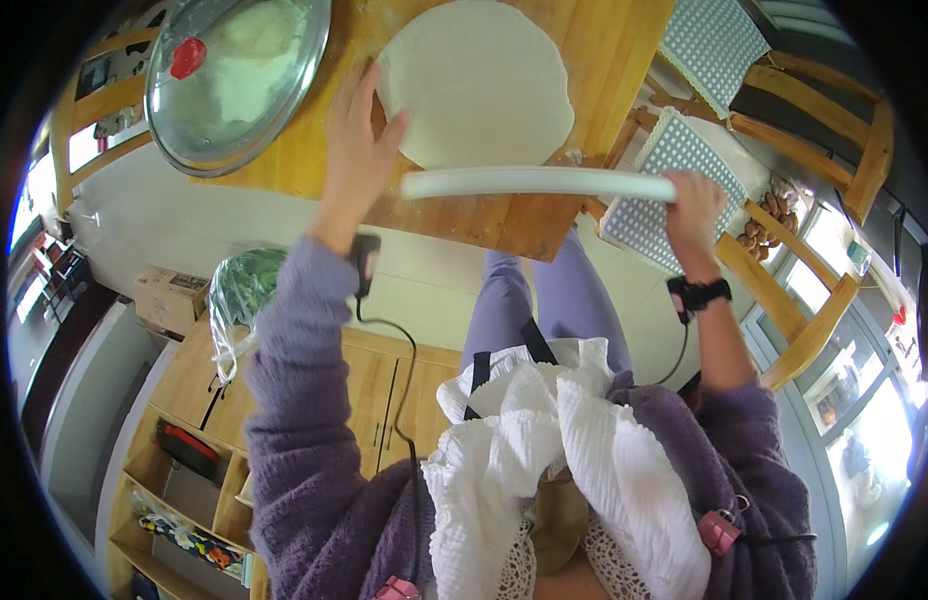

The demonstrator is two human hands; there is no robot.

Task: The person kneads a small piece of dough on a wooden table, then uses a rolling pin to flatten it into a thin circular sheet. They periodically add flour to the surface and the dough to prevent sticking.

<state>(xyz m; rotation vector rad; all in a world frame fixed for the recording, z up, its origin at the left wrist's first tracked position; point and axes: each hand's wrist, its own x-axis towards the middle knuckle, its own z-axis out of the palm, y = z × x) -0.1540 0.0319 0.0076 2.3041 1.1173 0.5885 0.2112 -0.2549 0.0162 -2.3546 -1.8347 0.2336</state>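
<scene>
A broad, thin round of rolled-out dough (475, 86) lies on the wooden table (614, 67). My right hand (693, 214) grips one end of a long white rolling pin (539, 183). The pin spans crosswise in front of the dough's near edge, its far end blurred. At the dough's left edge is my left hand (363, 142), fingers apart and holding nothing; whether it touches the sheet I cannot tell. Left of that hand, a glass lid (235, 139) with a red knob (188, 58) covers pale lumps that look like dough.
Chairs with dotted cushions (674, 180) stand along the table's right side. Behind me a wooden cabinet (366, 397) carries a plastic bag of greens (246, 285) and a cardboard box (169, 298). Cables run from both my wrists.
</scene>
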